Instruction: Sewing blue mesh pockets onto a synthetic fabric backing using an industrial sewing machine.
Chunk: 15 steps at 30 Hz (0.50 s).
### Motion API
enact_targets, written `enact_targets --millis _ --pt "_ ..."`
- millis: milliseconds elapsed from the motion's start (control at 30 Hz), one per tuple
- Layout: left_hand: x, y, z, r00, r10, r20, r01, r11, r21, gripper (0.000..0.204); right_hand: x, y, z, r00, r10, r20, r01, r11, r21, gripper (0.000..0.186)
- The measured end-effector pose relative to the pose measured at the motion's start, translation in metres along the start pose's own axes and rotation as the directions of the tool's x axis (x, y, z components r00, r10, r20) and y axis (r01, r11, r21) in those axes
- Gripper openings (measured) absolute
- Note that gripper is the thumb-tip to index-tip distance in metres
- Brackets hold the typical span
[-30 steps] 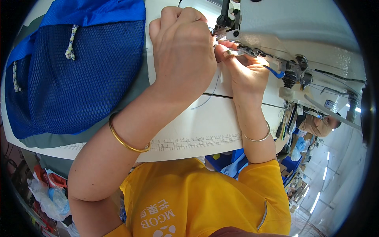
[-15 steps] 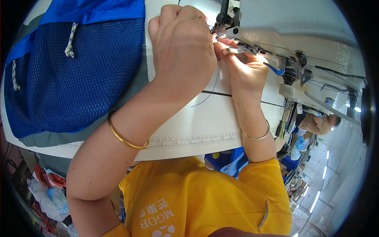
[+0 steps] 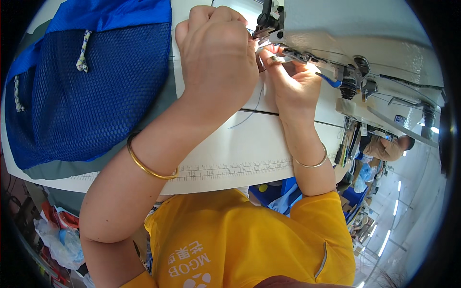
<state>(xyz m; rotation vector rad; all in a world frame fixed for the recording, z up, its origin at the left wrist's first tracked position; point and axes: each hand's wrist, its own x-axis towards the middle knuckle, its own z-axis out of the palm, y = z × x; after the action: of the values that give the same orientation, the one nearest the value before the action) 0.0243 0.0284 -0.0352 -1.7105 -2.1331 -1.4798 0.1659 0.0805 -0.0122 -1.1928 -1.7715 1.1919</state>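
My left hand [image 3: 216, 62] is closed, fingers curled beside the black needle-bar fittings [image 3: 266, 21] of a white sewing machine [image 3: 350, 24]; its fingertips and whatever they hold are hidden. My right hand [image 3: 293, 84] is closed just right of it under the needle area, thumb raised against the small metal parts around the presser foot; what is pinched there is too small to make out. A loose blue thread [image 3: 242, 121] trails over the white machine table [image 3: 235, 144], which carries a printed ruler along its near edge.
A blue mesh bag [image 3: 105, 101] with cord pulls lies at the left on grey material. Below right are a blue bin [image 3: 264, 192] and tools. Plastic bags [image 3: 57, 240] sit low at the left. Another person [image 3: 386, 149] works beyond the machine at the right.
The whole view has shifted slightly, with both hands and the machine appearing a little further left. Both hands keep much the same closed grip at the needle area.
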Motion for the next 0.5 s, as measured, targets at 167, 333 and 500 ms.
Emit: enact_targets --millis 167,333,500 --pt "-0.001 0.002 0.005 0.998 -0.028 -0.052 0.026 0.999 -0.039 0.007 -0.004 0.003 -0.005 0.997 0.014 -0.082 -0.005 0.995 0.102 0.012" --pt "-0.001 0.003 0.005 0.997 -0.013 -0.080 0.006 0.995 -0.096 0.003 -0.005 0.005 -0.016 0.995 0.077 -0.061 -0.076 0.997 0.027 0.012" --pt "-0.002 0.004 0.004 0.997 -0.001 -0.078 -0.007 0.996 -0.090 0.003 0.000 0.023 -0.035 0.970 -0.238 -0.053 0.185 0.858 -0.479 0.012"
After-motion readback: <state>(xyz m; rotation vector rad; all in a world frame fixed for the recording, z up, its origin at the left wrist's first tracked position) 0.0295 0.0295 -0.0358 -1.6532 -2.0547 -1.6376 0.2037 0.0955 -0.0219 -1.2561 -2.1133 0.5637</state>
